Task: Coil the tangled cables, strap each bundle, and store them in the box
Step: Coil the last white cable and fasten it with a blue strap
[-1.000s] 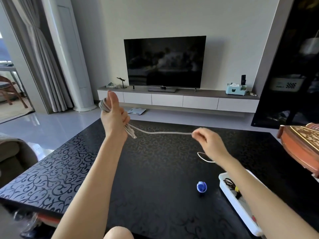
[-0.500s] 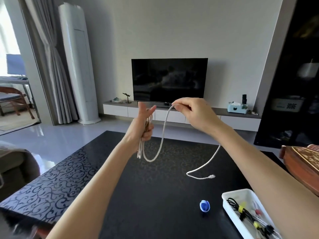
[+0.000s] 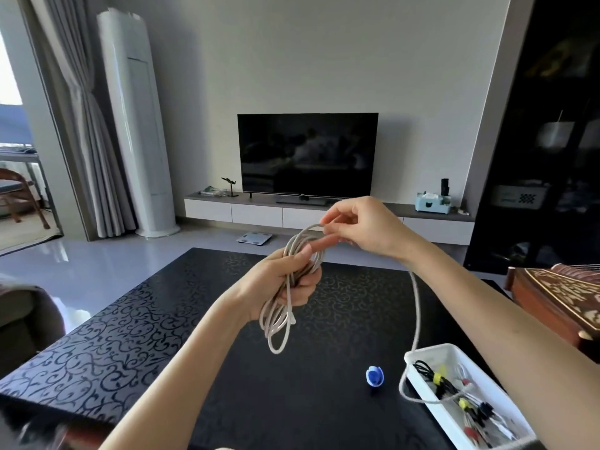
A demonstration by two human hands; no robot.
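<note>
My left hand [image 3: 285, 280] grips a bundle of loops of a white cable [image 3: 279, 323] above the black patterned table [image 3: 136, 323]. My right hand [image 3: 363, 228] pinches the same cable at the top of the coil, just above my left thumb. The cable's free tail hangs down under my right forearm and ends across the white box [image 3: 454, 417] at the table's right front. That box holds several strapped cable bundles with yellow ties. A small blue strap roll [image 3: 375, 376] lies on the table left of the box.
A carved wooden case [image 3: 558, 297] sits at the table's right edge. Beyond the table are a TV [image 3: 306, 154] on a low cabinet, a white tower air conditioner [image 3: 136, 125], and a dark shelf unit [image 3: 552, 141] on the right. A sofa arm is at the left.
My right hand carried the cable over to my left hand and laid another loop on the coil. The free tail shortened and now drapes over the box. The camera tilted down.
</note>
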